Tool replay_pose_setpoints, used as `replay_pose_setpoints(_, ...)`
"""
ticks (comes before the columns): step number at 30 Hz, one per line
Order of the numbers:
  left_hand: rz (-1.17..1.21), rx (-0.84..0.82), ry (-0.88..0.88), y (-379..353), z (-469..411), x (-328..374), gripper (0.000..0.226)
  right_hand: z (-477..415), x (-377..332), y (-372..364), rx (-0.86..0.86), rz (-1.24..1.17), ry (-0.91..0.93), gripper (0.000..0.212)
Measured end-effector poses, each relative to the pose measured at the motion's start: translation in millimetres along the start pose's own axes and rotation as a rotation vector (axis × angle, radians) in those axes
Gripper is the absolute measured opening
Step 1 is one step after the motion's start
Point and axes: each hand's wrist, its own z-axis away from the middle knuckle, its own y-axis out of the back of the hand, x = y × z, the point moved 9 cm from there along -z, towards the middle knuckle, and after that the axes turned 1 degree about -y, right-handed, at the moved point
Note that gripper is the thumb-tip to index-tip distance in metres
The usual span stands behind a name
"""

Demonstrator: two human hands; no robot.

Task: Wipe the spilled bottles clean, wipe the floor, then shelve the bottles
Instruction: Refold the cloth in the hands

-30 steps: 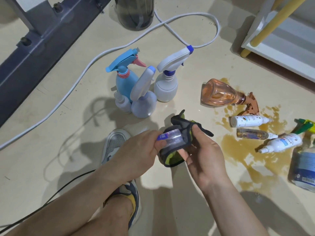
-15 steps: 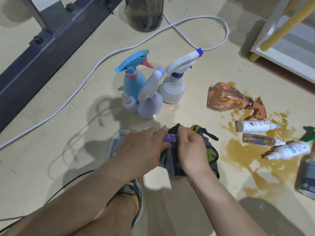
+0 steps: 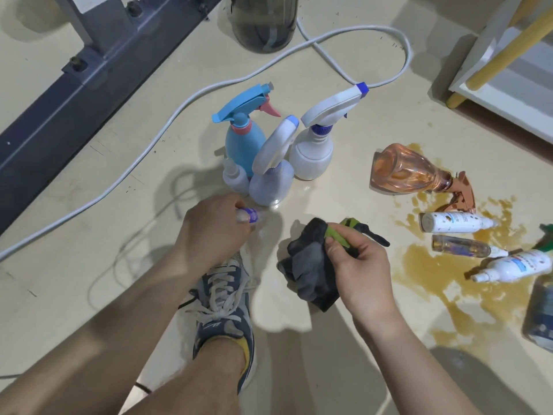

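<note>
Left fingers (image 3: 236,205) grip bottle (image 3: 252,215) — right fingers (image 3: 339,245), cloth (image 3: 308,265).

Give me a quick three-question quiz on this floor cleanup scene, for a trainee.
1. True or false: the orange spray bottle lies on its side.
2. The right hand grips: A the dark cloth, B a small bottle, C the white cable.
3. How many trigger sprayers stand upright just beyond the left hand?
Key: 1 true; 2 A; 3 three.
</note>
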Motion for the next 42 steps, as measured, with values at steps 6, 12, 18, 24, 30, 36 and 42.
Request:
replay_pose_setpoints(6, 0.01, 0.171, -0.056, 6, -1, -1, 0.027, 5, 4, -3, -0.013, -0.024, -0.039, 0.029)
replay_pose_setpoints(12, 0.196, 0.28, -0.085, 2, -5, 0, 0.014, 10, 0, -7, -0.067, -0.083, -0.041, 0.032)
replay_pose_setpoints(18, 0.259, 0.259, -0.045, 1, -7, -6, 0.021, 8, 0, 1, -0.125, -0.16, -0.068, 0.024)
replay_pose_setpoints(24, 0.206, 0.175, -0.019, 14, 4, -4, 0.035, 19, -12, 21, -0.121, -0.252, -0.07, 0.021)
replay_pose_setpoints(30, 0.538, -0.005, 0.023, 75, 36, 30, 0.01, 53, -59, 60, -0.027, -0.273, 0.0, 0.012)
replay_pose_setpoints(36, 0.405, -0.301, -0.453, 198, 149, 178, 0.016, 123, -169, 116, 0.057, -0.262, 0.292, 0.01)
replay_pose_setpoints(42, -0.068, -0.098, -0.727, 252, 279, 297, 0.036, 237, -258, 183, 0.173, -0.207, 0.666, 0.018)
